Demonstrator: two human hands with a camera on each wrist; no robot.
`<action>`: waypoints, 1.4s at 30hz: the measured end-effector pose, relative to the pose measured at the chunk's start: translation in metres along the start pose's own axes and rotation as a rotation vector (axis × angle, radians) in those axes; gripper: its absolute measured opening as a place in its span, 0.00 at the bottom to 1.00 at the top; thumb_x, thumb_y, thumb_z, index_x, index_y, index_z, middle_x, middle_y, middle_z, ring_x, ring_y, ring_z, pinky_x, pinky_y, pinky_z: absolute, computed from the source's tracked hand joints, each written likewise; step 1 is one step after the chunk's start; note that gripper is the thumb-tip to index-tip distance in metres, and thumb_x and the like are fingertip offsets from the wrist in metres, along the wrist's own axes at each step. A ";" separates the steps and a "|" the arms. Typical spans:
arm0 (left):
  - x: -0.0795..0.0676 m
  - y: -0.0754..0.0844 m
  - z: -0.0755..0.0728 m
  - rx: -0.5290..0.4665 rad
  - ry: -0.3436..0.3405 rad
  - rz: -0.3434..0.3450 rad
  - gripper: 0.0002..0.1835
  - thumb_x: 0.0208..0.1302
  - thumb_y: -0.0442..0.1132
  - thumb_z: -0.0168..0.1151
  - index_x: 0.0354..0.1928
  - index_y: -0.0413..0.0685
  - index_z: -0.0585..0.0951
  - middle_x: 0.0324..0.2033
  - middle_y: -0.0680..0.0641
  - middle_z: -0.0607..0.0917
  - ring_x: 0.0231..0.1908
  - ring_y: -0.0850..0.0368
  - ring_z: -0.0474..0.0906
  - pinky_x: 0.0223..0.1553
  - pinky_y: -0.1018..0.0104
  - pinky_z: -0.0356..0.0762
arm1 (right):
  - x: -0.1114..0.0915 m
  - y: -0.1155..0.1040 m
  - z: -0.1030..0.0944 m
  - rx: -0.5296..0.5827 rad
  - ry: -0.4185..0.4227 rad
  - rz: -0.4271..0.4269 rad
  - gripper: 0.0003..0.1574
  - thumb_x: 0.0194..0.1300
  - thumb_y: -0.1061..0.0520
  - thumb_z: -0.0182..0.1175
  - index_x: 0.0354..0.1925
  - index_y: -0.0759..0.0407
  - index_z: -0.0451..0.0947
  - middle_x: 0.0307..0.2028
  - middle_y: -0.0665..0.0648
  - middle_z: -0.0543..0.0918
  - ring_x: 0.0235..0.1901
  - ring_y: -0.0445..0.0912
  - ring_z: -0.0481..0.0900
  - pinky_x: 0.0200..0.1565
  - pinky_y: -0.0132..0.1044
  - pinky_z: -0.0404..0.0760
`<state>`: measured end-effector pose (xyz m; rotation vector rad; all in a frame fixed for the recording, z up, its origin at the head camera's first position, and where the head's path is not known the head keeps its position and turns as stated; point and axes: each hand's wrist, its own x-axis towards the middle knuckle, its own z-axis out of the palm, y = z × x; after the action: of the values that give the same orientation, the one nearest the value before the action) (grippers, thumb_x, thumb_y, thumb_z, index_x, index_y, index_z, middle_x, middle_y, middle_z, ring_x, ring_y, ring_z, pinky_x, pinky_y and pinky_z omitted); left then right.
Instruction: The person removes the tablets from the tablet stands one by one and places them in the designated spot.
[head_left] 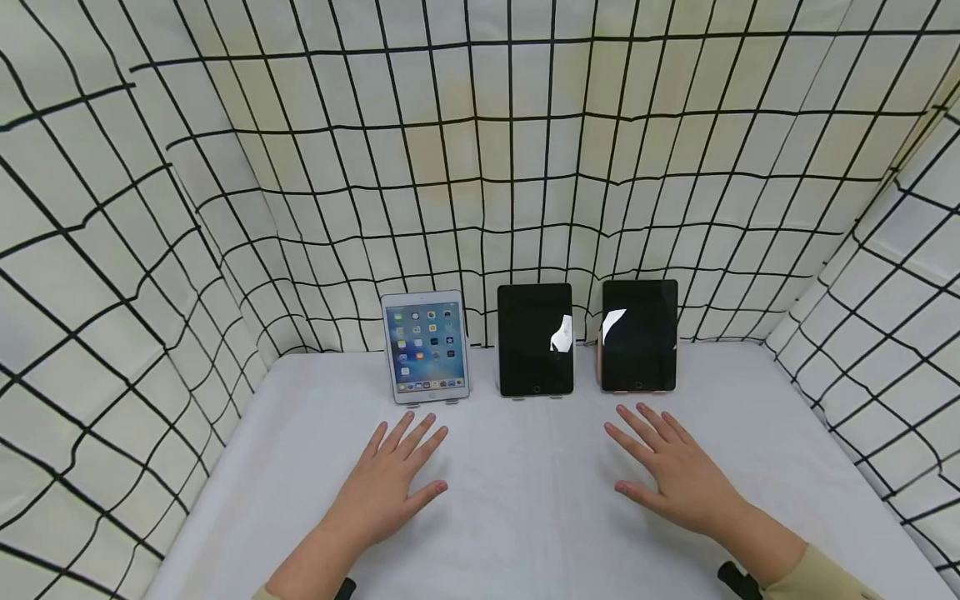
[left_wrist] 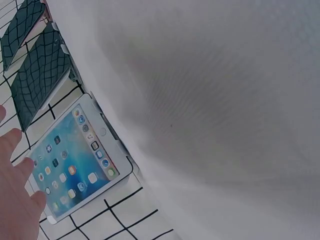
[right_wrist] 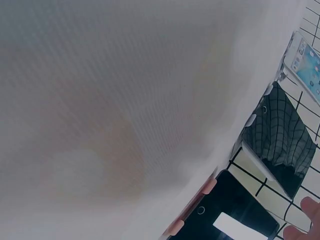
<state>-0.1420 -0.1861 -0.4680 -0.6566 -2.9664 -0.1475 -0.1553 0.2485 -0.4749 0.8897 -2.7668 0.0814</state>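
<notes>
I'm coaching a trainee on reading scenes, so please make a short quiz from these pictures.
1. Multiple choice: in the head view's row, where does the white-framed rectangular tablet stand? A) left end; B) middle; C) right end.
2. True or false: the left grip pinches that tablet.
3. Short answer: what marks the dark screen of the middle black-fronted rectangular tablet in that view?

Key: 1. A. 2. False; its fingers are spread. 3. A bright white patch.

The place looked makeshift and booth-like: white sheeting (head_left: 531, 79) ruled with a black grid rose left, right and far around a white-covered table (head_left: 525, 500), three tablets (head_left: 525, 340) propped at its far edge. Whether it stood in an office or lab could not be told.
</notes>
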 end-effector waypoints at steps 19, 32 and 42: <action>-0.006 -0.005 0.001 -0.034 0.051 -0.078 0.39 0.68 0.63 0.55 0.76 0.58 0.62 0.75 0.49 0.60 0.74 0.43 0.52 0.71 0.40 0.47 | 0.010 0.000 0.009 0.018 0.058 -0.011 0.52 0.61 0.28 0.59 0.76 0.42 0.56 0.74 0.53 0.60 0.69 0.56 0.63 0.65 0.58 0.63; -0.003 -0.014 -0.002 -0.098 0.061 -0.136 0.37 0.70 0.63 0.52 0.76 0.54 0.62 0.75 0.45 0.60 0.74 0.42 0.52 0.70 0.39 0.49 | 0.020 0.001 0.014 0.071 0.069 0.053 0.49 0.64 0.28 0.57 0.75 0.42 0.59 0.72 0.54 0.65 0.64 0.58 0.69 0.62 0.59 0.67; 0.001 -0.025 0.000 -0.090 0.090 -0.187 0.38 0.70 0.59 0.56 0.76 0.52 0.61 0.74 0.44 0.62 0.73 0.40 0.53 0.69 0.38 0.50 | 0.029 -0.002 0.017 0.096 0.036 0.084 0.48 0.64 0.27 0.56 0.75 0.44 0.61 0.69 0.55 0.69 0.62 0.57 0.71 0.61 0.59 0.68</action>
<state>-0.1533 -0.2082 -0.4696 -0.3692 -2.9429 -0.3181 -0.1803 0.2279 -0.4846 0.7859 -2.7870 0.2440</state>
